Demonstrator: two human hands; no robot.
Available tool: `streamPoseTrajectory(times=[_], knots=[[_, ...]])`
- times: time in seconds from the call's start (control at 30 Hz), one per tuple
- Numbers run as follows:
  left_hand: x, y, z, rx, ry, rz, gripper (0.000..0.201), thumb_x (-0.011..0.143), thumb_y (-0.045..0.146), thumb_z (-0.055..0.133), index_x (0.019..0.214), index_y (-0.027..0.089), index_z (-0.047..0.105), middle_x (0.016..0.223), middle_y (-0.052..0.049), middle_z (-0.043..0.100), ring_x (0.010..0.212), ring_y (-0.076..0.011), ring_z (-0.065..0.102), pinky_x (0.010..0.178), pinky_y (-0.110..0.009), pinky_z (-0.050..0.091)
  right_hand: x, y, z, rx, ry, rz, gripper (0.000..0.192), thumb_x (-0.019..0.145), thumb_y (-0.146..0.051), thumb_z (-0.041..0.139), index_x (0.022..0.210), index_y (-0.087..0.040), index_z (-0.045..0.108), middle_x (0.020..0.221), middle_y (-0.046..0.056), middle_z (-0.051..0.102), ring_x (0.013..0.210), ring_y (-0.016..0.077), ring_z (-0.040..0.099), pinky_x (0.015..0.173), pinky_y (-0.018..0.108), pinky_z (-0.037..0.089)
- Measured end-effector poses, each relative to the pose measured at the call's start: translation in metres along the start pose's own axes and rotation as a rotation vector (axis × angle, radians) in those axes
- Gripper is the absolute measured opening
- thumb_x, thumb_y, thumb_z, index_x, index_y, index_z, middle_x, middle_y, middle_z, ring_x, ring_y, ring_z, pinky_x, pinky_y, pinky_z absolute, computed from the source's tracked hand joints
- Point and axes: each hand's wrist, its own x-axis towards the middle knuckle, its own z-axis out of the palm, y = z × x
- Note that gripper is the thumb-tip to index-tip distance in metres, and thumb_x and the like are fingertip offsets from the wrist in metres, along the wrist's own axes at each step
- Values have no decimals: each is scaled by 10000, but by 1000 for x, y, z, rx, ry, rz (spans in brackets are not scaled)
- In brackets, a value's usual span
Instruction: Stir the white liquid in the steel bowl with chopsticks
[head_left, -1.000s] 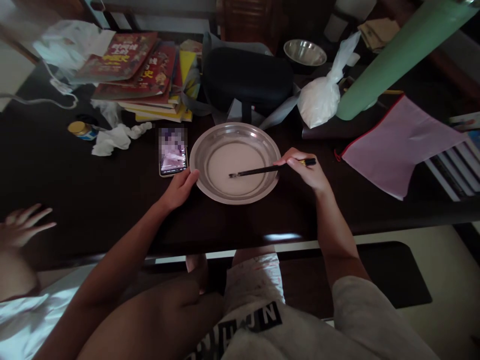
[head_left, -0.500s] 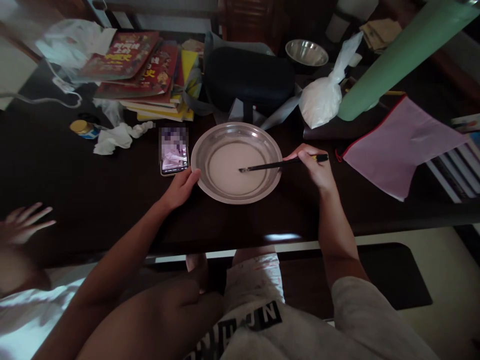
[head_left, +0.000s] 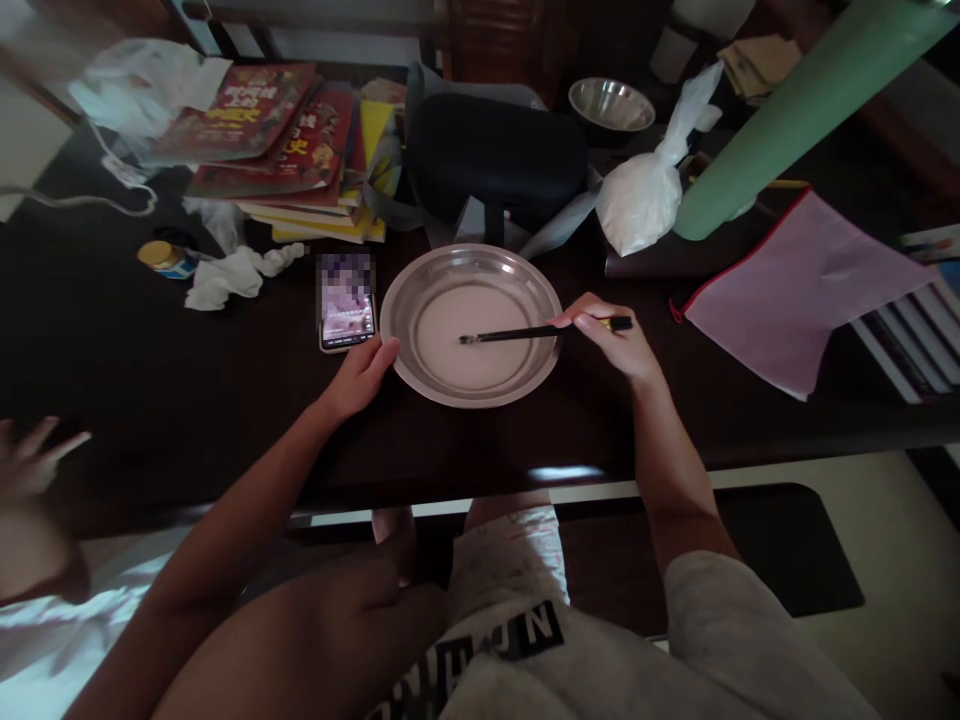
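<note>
A round metal basin (head_left: 403, 370) rests on the dark table, its bottom covered with a pale whitish substance (head_left: 480, 365). My left hand (head_left: 361, 377) grips the basin's left rim, thumb on top and the other fingers largely hidden. Black chopsticks (head_left: 517, 334) reach in over the right rim, their tips in the whitish substance near the middle. My right hand (head_left: 609, 335) is closed around their upper part, just right of the basin. A phone (head_left: 345, 300) with a lit, partly blurred screen lies beside the basin's left edge.
Behind the basin sit a black case (head_left: 495, 155), stacked books (head_left: 277, 180) and a tied bag of white powder (head_left: 639, 205). A green cylinder (head_left: 795, 130) and pink pouch (head_left: 795, 290) occupy the right. Crumpled tissue (head_left: 225, 280) and a small jar (head_left: 166, 260) lie left. Another person's hand (head_left: 34, 455) is at far left.
My right hand and the chopsticks have shifted left, carrying the tips across the basin. My left hand stays on the rim. The other person's hand has moved left, and the phone picture differs.
</note>
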Motion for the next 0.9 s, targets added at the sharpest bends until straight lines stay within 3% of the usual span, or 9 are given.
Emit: streamPoseTrajectory(times=[0.17,0.33,0.5,0.63,0.8,0.9], knots=[[0,1,0,-19,-2,9,746,841,870,324,873,197,642,886,-80,717,858,-261,625,795,-367,548,-1,-2,-1,6,116,16,287,927,-497,614,851,-289,795,855,12,783,869,192,736,872,390,558],[0,0,0,-5,0,11,720,859,841,323,869,194,640,869,-87,711,855,-263,631,794,-375,549,0,-2,1,0,-13,7,269,907,-508,639,886,-296,804,910,14,790,950,199,728,928,400,546],[1,-2,0,7,6,20,726,856,849,311,855,198,631,855,-81,702,832,-257,626,775,-371,551,0,0,-1,27,117,14,276,924,-494,619,845,-298,796,843,4,779,851,186,732,875,392,555],[1,-3,0,21,5,7,734,853,855,307,845,191,620,814,-72,683,789,-241,610,739,-359,547,0,1,0,-8,3,8,269,911,-509,632,897,-304,805,910,11,794,929,197,726,915,398,549],[1,-4,0,9,1,19,714,861,846,313,837,202,620,824,-71,688,789,-236,612,741,-353,548,-1,0,-1,-6,109,14,295,919,-516,615,854,-293,796,861,10,782,884,200,734,895,404,556],[1,-3,0,-10,-3,13,743,840,873,318,845,197,625,834,-79,690,778,-238,609,750,-365,551,-1,-1,0,9,42,5,294,925,-513,609,862,-297,798,859,10,780,877,195,730,874,391,556]])
